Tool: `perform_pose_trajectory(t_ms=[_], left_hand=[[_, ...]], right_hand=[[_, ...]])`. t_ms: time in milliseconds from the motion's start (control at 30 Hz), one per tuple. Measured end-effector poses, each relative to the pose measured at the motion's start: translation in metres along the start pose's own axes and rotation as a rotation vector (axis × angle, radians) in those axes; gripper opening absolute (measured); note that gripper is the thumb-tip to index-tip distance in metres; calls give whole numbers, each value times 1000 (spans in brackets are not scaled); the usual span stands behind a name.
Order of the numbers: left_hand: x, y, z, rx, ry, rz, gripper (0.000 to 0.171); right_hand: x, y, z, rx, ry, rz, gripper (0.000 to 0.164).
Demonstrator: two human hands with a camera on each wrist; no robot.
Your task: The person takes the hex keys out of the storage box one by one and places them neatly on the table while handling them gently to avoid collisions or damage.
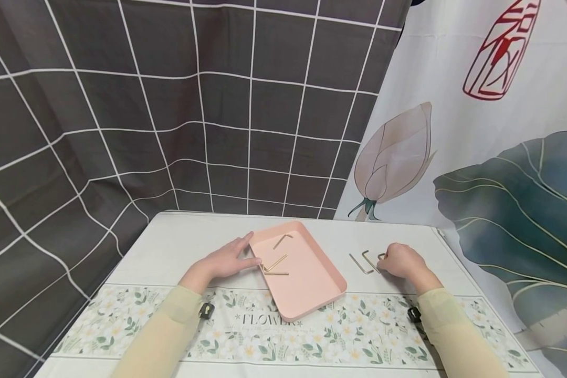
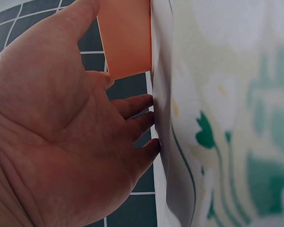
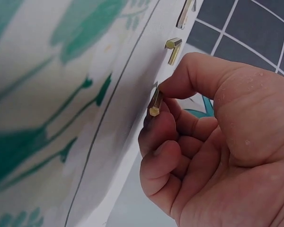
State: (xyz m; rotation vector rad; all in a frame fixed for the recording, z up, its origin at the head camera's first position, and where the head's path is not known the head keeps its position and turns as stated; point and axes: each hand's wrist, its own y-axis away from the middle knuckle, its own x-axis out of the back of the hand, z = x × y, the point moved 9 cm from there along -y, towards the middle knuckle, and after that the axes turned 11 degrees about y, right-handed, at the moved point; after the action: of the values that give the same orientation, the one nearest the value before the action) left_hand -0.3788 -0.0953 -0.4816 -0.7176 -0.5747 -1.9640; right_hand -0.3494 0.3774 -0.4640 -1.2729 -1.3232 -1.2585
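Observation:
My left hand (image 1: 224,260) rests against the left side of a shallow pink tray (image 1: 307,294), fingers spread and mostly straight. Its thumb and forefinger touch the tray wall (image 2: 125,42) in the left wrist view. Inside the tray lie brass-coloured hex keys, one near the far end (image 1: 283,240) and others by the left wall (image 1: 277,273). On the right of the table, my right hand (image 1: 401,260) pinches another hex key (image 3: 155,105) between thumb and fingers, close to the tabletop. Two loose hex keys, one nearer the tray (image 1: 360,264) and one beside the hand (image 1: 369,259), lie to its left.
A white tablecloth with a floral band (image 1: 359,325) covers the table (image 1: 193,231). Behind it hangs a dark cloth with a white grid (image 1: 227,105). A white curtain with printed flowers and leaves (image 1: 406,79) hangs at the right.

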Motion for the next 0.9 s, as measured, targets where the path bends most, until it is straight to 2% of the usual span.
perform_pose_trajectory(t_ms=[333,633,900], left_hand=[[1,0,0,0,-1,-3,100],[-1,2,-1,-3,30,-8,102],[0,0,0,0,3,-5,101]], right_hand=[[-1,-4,-2,8,21,-13,30],[-5,-11,-3,11,29,-26,33],[-4,-16,-5,20,28,-40,33]])
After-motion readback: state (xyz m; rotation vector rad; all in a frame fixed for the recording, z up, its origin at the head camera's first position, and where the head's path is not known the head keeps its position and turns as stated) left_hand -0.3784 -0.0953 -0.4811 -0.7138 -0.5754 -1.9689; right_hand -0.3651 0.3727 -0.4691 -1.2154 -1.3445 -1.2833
